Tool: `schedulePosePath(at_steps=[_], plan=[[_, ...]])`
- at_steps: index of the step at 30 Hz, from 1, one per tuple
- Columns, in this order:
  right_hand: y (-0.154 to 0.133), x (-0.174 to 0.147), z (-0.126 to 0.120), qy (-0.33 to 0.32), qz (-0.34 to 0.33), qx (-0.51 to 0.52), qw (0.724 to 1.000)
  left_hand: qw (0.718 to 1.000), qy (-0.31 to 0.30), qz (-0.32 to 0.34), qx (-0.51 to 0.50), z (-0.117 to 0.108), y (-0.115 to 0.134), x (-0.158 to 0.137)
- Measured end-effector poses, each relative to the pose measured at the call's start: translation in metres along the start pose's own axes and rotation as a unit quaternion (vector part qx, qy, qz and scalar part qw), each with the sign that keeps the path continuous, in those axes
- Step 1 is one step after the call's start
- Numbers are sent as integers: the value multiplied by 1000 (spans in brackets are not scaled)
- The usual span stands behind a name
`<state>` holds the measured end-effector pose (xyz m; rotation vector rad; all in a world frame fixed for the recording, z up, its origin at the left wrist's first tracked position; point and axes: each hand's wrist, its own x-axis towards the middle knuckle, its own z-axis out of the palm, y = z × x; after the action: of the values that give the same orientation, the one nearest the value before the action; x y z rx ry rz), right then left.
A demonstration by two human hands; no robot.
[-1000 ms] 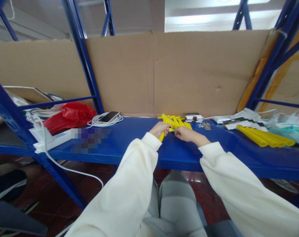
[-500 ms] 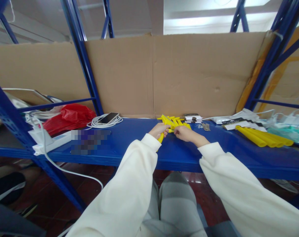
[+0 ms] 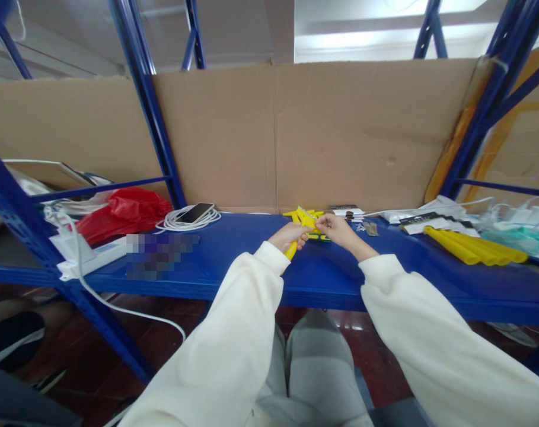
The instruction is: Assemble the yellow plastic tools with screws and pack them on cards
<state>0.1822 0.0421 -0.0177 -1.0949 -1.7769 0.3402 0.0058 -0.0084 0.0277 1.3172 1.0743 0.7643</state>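
Head view: the left hand (image 3: 289,236) is closed round a long yellow plastic tool (image 3: 303,216) above the blue metal shelf (image 3: 246,237). The right hand (image 3: 339,230) has its fingertips bunched at the tool's far end; whether they pinch anything cannot be told. Small yellow-and-black pieces (image 3: 319,237) lie between the hands.

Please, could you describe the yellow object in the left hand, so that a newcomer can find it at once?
Over the blue shelf, before the cardboard panel, find the left hand. The yellow object is in its grip, its lower end sticking out near the sleeve. Unlike the yellow pieces beside it and the yellow tubes farther right, it is held.
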Motion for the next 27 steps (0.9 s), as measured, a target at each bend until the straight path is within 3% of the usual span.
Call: schedulePosePath(at_steps=[12, 21, 27], plan=[[-5, -2, -4, -12, 11, -80, 997, 1000, 1, -5, 16, 1, 3, -4], [3, 0, 0, 20, 40, -24, 999, 1000, -8, -2, 8, 0, 3, -6], [7, 1, -2, 71, 81, 21, 994, 996, -62, -10, -57, -6, -1, 2]])
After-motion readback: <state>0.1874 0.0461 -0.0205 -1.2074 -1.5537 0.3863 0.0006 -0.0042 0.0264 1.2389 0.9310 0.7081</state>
